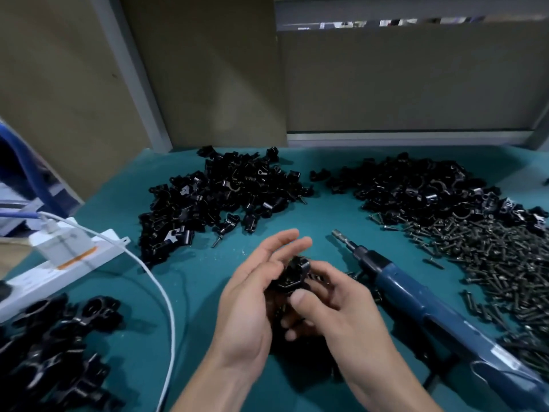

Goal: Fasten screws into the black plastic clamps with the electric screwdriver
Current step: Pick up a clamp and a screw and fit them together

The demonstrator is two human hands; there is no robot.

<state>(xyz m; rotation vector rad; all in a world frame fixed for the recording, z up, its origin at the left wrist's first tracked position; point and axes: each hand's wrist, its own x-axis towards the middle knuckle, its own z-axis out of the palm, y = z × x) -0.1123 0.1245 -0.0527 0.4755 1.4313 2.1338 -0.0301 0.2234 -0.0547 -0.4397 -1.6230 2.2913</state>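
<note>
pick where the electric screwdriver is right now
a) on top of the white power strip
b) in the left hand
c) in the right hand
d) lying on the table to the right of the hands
d: the screwdriver lies untouched on the table, while the right hand grips a clamp against the left hand.

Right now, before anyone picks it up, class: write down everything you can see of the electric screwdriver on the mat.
The electric screwdriver lies flat on the teal mat, unheld, just right of the right hand, which holds a black clamp. Its long glossy body looks like blue plastic, with a black collar in front and a silvery bit pointing up-left, away from the person. Its rear runs out of view at lower right. The pile of screws lies along its right side.
</note>
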